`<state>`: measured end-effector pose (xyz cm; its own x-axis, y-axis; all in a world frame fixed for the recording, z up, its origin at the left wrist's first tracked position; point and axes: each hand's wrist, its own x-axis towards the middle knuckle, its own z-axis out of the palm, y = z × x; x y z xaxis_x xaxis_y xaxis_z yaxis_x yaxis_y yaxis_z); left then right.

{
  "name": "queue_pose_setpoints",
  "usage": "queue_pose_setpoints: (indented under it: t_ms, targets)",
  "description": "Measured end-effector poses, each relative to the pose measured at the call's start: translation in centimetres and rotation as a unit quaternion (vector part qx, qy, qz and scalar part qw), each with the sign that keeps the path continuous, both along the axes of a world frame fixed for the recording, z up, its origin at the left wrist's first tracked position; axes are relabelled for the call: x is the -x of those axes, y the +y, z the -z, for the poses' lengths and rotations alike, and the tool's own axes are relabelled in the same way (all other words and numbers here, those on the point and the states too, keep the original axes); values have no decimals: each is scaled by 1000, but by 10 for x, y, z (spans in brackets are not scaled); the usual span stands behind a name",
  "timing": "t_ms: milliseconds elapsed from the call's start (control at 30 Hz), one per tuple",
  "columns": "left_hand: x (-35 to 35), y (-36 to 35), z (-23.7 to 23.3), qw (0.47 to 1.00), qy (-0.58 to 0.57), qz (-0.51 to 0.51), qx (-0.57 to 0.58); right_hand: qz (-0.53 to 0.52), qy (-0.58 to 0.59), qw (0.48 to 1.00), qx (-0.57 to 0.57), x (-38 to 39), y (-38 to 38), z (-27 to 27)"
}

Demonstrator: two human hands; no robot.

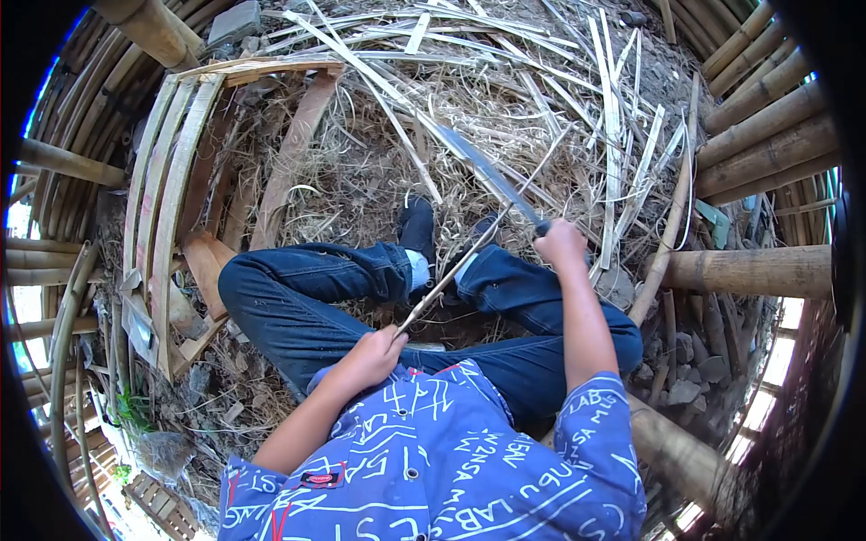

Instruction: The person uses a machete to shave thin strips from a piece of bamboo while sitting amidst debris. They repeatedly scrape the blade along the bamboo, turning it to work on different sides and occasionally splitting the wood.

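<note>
My left hand (374, 357), close to my lap, is closed round the lower end of a thin bamboo strip (444, 283). From there the strip slants up and to the right, past my knees. My right hand (561, 242) grips the dark handle of a machete (492, 171), beyond my right knee. Its long grey blade points up and to the left, and the strip crosses it in this view not far from the handle. Under both lies ground covered with curly bamboo shavings (361, 153).
A slatted wooden crate (185, 180) stands on the left. Split bamboo strips (610, 135) are strewn at the far side and right. Bamboo pole walls (767, 135) enclose the space, with a thick pole (744, 272) jutting in from the right. Stones (686, 391) lie below it.
</note>
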<state>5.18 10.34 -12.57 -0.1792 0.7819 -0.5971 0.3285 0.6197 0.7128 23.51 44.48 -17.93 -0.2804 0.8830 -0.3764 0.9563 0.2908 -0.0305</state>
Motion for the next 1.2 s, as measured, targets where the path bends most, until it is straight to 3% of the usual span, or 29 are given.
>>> queue_pose_setpoints:
  t_ms: [133, 367, 433, 667, 767, 867, 1000, 1200]
  targets:
    - [-4, -23, -4, 1000, 3, -10, -8, 49, 20, 999, -10, -22, 28, -2]
    - [5, -45, -1, 998, 39, 3, -48, 44, -23, 998, -40, -26, 45, 10]
    - [15, -50, -26, 999, 39, 10, 34, 64, -7, 997, -31, -31, 51, 9]
    - [29, -74, -43, 998, 42, 22, 45, 8, -17, 999, -27, -17, 45, 23]
    - [41, -74, -54, 996, 50, 12, 69, -15, 10, 1000, -20, -2, 25, -16]
    - [51, -61, -47, 999, 35, -4, 6, -22, 89, 995, -46, -1, -7, -9]
    - [45, -9, -35, 998, 61, -2, -33, -66, 200, 976, 58, 17, -77, -39]
    - [46, 29, 5, 992, 121, 33, -26, -192, 202, 956, 87, 36, -142, -22]
